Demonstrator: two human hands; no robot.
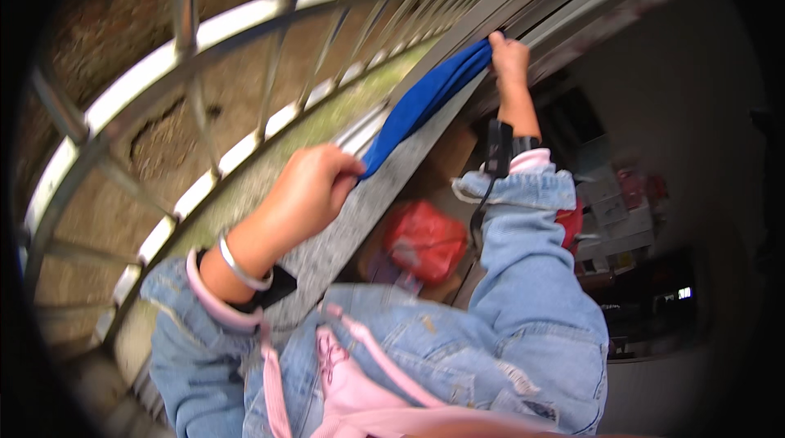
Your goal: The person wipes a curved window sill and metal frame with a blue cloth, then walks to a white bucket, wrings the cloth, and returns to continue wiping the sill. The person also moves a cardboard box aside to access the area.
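A blue cloth (423, 97) is stretched lengthwise between both hands above a grey stone windowsill (362, 217). My left hand (313, 192) pinches its lower end between thumb and fingers, over the sill near the window track. At the far end, beside the window frame (484, 21), my right hand (510, 61) grips the other end of the cloth. The fingers there are partly hidden by the cloth and the hand itself.
Curved metal security bars (276, 15) enclose the outside of the window on the left. Below the sill, on the room side, lies a red plastic bag (426, 242) beside cardboard. Boxes and other goods (619, 211) stand in the dim room at right.
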